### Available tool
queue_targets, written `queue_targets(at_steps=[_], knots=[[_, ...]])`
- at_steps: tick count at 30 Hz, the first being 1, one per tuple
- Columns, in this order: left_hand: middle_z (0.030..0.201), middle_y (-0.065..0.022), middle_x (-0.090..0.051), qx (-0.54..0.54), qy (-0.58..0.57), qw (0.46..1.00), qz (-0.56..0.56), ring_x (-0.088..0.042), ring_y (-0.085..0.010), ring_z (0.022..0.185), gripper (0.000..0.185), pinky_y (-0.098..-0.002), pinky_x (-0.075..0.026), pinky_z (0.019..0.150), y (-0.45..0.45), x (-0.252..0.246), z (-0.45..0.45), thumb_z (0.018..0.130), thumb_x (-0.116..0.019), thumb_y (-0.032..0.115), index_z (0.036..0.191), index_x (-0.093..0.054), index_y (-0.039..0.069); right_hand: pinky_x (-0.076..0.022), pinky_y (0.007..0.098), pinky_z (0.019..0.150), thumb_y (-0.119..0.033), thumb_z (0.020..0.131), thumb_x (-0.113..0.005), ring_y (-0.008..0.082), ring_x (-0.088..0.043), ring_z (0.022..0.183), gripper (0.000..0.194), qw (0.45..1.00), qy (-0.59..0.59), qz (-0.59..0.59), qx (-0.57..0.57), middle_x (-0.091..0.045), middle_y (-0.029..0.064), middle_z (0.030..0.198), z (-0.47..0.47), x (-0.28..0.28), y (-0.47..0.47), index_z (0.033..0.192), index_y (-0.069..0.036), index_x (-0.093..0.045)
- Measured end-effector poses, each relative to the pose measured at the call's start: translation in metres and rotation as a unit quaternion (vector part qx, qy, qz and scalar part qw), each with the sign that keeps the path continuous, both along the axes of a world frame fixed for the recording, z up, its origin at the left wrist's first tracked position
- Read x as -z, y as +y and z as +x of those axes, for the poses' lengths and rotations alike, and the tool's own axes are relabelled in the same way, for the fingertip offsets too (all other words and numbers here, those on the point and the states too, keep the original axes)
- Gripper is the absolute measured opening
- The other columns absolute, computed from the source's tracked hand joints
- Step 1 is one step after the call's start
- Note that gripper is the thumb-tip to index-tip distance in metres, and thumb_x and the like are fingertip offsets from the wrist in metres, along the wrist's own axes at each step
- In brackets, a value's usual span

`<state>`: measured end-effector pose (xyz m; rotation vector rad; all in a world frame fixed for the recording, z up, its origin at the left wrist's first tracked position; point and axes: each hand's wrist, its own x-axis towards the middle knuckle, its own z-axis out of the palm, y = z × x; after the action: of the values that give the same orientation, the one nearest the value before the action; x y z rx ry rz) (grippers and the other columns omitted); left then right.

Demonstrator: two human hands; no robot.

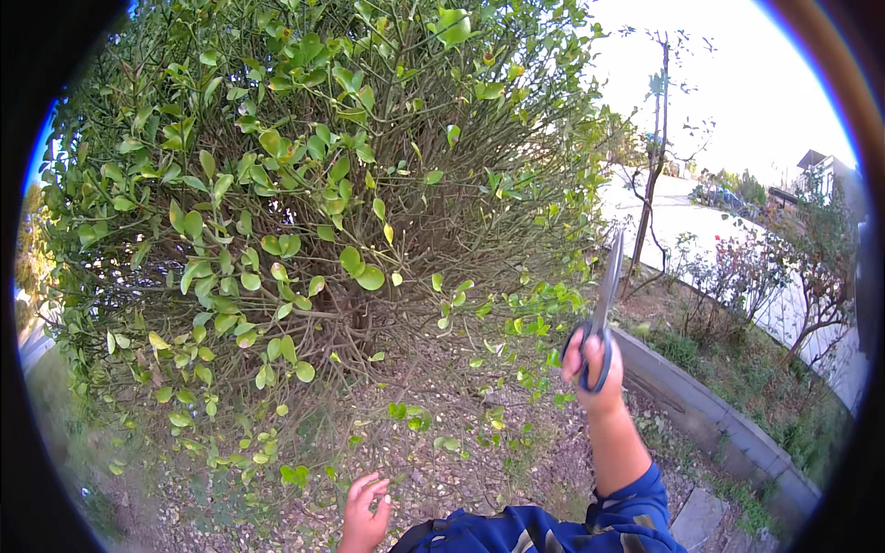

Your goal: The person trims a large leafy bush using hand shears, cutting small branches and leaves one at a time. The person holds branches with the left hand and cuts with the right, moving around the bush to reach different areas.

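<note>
A large green-leaved shrub [346,207] fills the left and middle of the view, its thin stems crowding together low down. My right hand [599,370] holds a pair of scissors [607,290] by the dark handle loops, the blades pointing up and seemingly together. The scissors are to the right of the shrub's outer twigs. Low in the view, my left hand [366,510] is empty, fingers apart and slightly curled, below the lowest leafy shoots [296,475].
A low concrete kerb [719,422] runs down the right side. Beyond it stand a thin tree [653,159] and rose bushes [740,266] beside a pale road [691,207]. Dry leaves [470,415] litter the ground; a flat paving slab [700,517] lies at lower right.
</note>
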<state>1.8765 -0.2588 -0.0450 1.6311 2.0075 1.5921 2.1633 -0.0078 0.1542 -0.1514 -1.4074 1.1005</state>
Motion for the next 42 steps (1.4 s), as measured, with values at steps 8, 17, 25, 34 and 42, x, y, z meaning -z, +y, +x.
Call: queue_targets(at_steps=[8, 17, 25, 34, 42], knots=[[0.125, -0.0154, -0.053, 0.057, 0.012, 0.998, 0.011, -0.061, -0.0234, 0.100, 0.032, -0.0344, -0.051, 0.088, -0.003, -0.040, -0.005, 0.082, -0.059, 0.002, 0.114, -0.063, 0.004, -0.0411, 0.0228, 0.051, -0.018, 0.094, -0.058, 0.0072, -0.051, 0.056, 0.013, 0.957, -0.235, -0.171, -0.006, -0.054, -0.0010, 0.067, 0.013, 0.142, -0.087, 0.091, -0.007, -0.052], [0.124, -0.0141, -0.056, 0.139, 0.060, 0.988, -0.001, -0.054, -0.0311, 0.115, 0.029, -0.0404, -0.043, 0.099, 0.018, -0.079, 0.006, 0.082, -0.062, 0.007, 0.111, -0.064, 0.006, -0.0424, 0.0233, 0.053, -0.017, 0.095, -0.057, 0.0073, -0.051, 0.056, 0.014, 0.953, -0.163, -0.248, 0.058, -0.053, -0.0010, 0.066, 0.042, 0.165, -0.127, 0.088, -0.008, -0.050], [0.122, -0.0145, -0.057, 0.244, 0.099, 0.964, 0.021, -0.054, -0.0302, 0.114, 0.029, -0.0396, -0.040, 0.100, 0.052, -0.098, 0.024, 0.085, -0.060, 0.008, 0.114, -0.063, 0.006, -0.0424, 0.0229, 0.053, -0.016, 0.094, -0.058, 0.0069, -0.050, 0.056, 0.014, 0.935, -0.172, -0.293, 0.103, -0.053, -0.0019, 0.067, 0.057, 0.174, -0.153, 0.085, -0.009, -0.049], [0.123, -0.0138, -0.058, 0.281, 0.096, 0.953, 0.053, -0.054, -0.0301, 0.115, 0.032, -0.0393, -0.040, 0.101, 0.092, -0.114, 0.039, 0.084, -0.060, 0.007, 0.116, -0.062, 0.005, -0.0428, 0.0224, 0.053, -0.015, 0.094, -0.059, 0.0064, -0.051, 0.057, 0.015, 0.917, -0.214, -0.317, 0.117, -0.051, -0.0029, 0.066, 0.065, 0.174, -0.169, 0.084, -0.009, -0.048], [0.136, -0.0162, -0.046, 0.205, 0.167, 0.954, 0.145, -0.046, -0.0290, 0.125, 0.049, -0.0395, -0.038, 0.103, 0.127, -0.148, 0.053, 0.083, -0.062, 0.006, 0.131, -0.049, 0.003, -0.0435, 0.0227, 0.052, -0.015, 0.093, -0.060, 0.0066, -0.052, 0.056, 0.017, 0.914, -0.233, -0.303, 0.134, -0.053, -0.0018, 0.066, 0.074, 0.169, -0.145, 0.084, -0.008, -0.048]])
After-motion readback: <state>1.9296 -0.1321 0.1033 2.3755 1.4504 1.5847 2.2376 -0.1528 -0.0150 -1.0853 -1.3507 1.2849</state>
